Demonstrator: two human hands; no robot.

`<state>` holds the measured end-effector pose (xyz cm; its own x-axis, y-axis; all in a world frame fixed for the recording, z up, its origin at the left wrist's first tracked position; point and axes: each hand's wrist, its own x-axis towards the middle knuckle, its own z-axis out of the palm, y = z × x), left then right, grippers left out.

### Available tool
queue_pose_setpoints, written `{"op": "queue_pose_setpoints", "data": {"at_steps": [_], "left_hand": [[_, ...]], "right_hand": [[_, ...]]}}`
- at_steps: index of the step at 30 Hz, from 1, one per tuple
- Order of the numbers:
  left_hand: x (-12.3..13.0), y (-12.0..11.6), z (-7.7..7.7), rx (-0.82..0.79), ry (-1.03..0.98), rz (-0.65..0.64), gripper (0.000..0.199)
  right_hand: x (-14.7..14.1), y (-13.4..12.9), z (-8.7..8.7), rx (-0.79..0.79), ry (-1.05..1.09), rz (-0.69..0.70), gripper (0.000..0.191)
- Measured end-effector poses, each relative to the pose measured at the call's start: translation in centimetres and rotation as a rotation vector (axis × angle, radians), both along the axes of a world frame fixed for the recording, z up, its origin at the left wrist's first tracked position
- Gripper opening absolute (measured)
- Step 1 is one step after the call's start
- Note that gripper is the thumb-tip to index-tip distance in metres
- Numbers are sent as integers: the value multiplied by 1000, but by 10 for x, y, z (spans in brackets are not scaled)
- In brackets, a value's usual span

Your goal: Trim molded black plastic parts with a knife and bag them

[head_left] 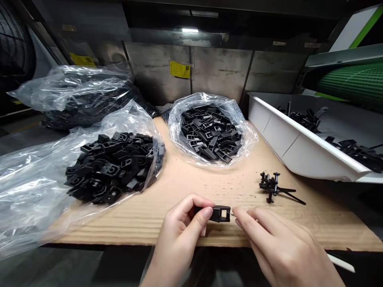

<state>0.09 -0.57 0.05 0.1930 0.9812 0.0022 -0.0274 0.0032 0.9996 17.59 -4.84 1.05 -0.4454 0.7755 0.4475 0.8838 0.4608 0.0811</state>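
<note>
Near the front edge of the cardboard, my left hand pinches a black plastic part between thumb and fingers. The part is narrow, with a rectangular opening at its right end; my fingers hide its left end. Close to that open end, my right hand is closed, its fingertips pinching a small thin metal piece. Most of this piece is hidden, and I cannot tell whether it touches the black part. Right of my hands lies a small cluster of black plastic pieces with pins and long thin prongs.
A clear bag of long black parts stands open at the back centre. Another open bag with blocky black parts lies left, before a fuller bag. At right, a white tray with black parts overhangs the cardboard.
</note>
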Motion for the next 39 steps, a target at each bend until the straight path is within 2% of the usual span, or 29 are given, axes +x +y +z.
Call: {"op": "queue_pose_setpoints", "data": {"at_steps": [5,11,14,18,21,26,31,35,39], "left_hand": [[1,-1,-1,-8,-17,6,7],[2,-3,-1,-91,-83,9,8],[2,-2,3,-114,-80,13,8],[2,0,6,-142,-82,20,8],[3,1,6,-148,-86,13,8],[2,1,6,-137,-73,2,8],[2,0,6,-120,-60,-1,8],[4,0,4,-113,-55,9,8],[8,1,4,-121,-53,16,7]], "right_hand": [[-3,2,8,12,-61,39,30],[-16,6,25,85,-274,18,39],[-14,7,29,66,-266,17,36],[-1,4,26,106,-175,64,28],[5,2,22,68,-162,100,29],[2,1,19,29,-150,100,31],[0,5,19,63,-153,121,30],[-4,8,15,118,-206,86,29],[-10,12,17,81,-252,39,33]]}}
